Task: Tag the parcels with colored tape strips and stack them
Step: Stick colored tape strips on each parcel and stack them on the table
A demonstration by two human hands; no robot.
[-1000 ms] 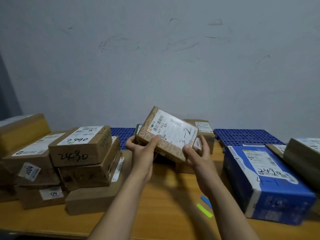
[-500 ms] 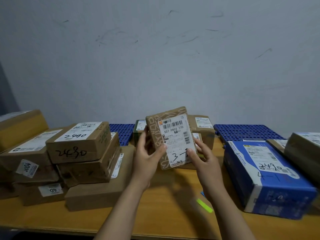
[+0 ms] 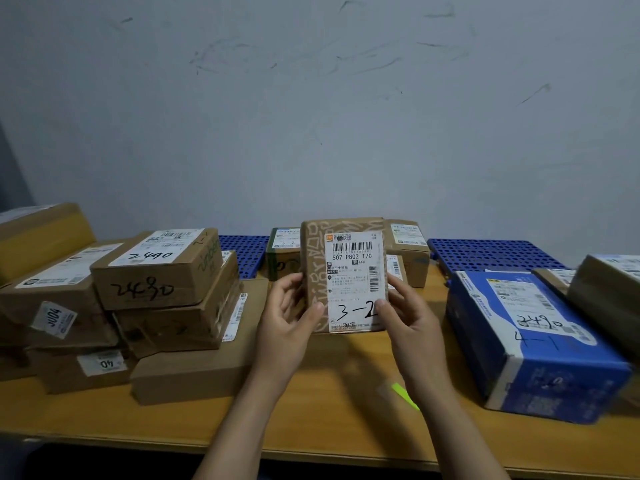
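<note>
1. The left hand [image 3: 291,317] and the right hand [image 3: 408,317] grip a small brown parcel [image 3: 346,271] by its side edges, thumbs on the front. They hold it upright over the middle of the table [image 3: 311,420].
2. Its label reads "507 P802 T70", with "3-2" handwritten.
3. A green tape strip [image 3: 403,393] lies on the table beside the right wrist.
4. The box on top of the left stack [image 3: 156,271] reads "2440" and "2430".
5. The blue box [image 3: 540,344] on the right reads "2490" and "4-1".

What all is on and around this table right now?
held parcel: one, brown with white label marked 3-2, upright at centre.
brown boxes: several, stacked at left, more at far right.
blue box: one, blue and white, at right.
rear parcels: a few, brown, one green, behind the held parcel.
perforated panels: two, blue, along the wall.
table: one, wooden.
tape strip: one, bright green, on the table.
left hand: grips the parcel's left edge.
right hand: grips its right edge.
</note>
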